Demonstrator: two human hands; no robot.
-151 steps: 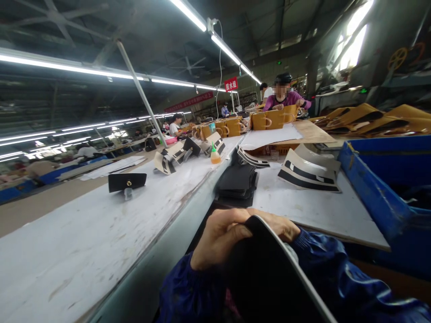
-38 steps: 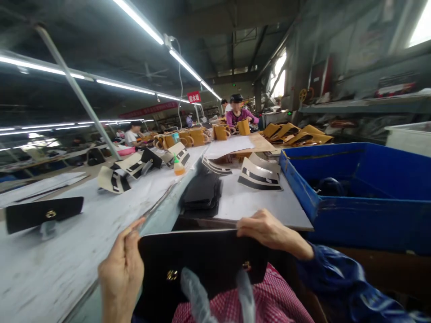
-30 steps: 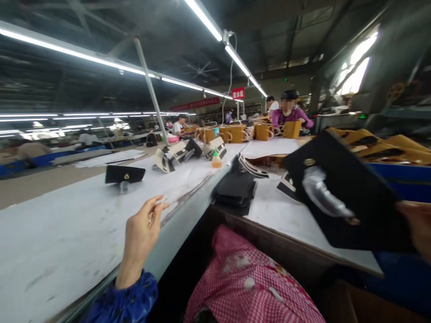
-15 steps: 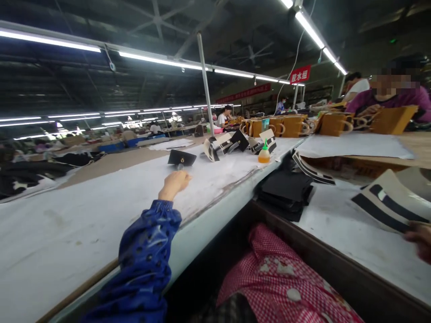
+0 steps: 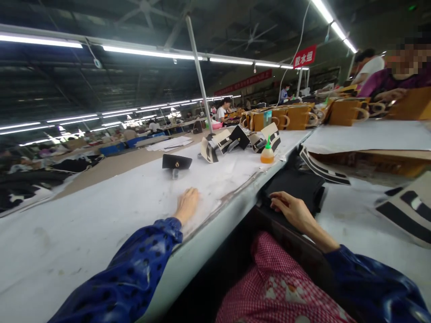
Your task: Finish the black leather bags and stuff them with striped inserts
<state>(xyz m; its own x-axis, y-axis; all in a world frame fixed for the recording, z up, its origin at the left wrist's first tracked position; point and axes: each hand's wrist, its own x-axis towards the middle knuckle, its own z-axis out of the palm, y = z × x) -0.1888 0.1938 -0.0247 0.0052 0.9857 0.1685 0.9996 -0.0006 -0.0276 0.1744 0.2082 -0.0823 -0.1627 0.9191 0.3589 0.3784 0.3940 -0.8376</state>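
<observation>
My left hand (image 5: 188,204) rests low over the white-covered table (image 5: 101,224), its fingertips turned away and slightly blurred, so I cannot tell what is in them. Beyond it stands a small black leather flap piece (image 5: 176,162) with a round metal clasp, propped on a small clear piece. My right hand (image 5: 294,211) reaches to the stack of black panels (image 5: 299,181), fingers loosely bent and apart, at the stack's near left side. Whether it touches the top panel is hard to tell.
A glue bottle (image 5: 267,154) with a green tip stands near the table edge. Cream-and-black striped pieces (image 5: 209,150) sit behind it; another striped piece (image 5: 409,211) lies right. Brown bags (image 5: 343,112) line the back, near a co-worker in purple (image 5: 380,85).
My left hand has come away from the black flap piece, back toward me. My right hand has left the striped piece on the right and moved left to the black stack. The view has shifted slightly.
</observation>
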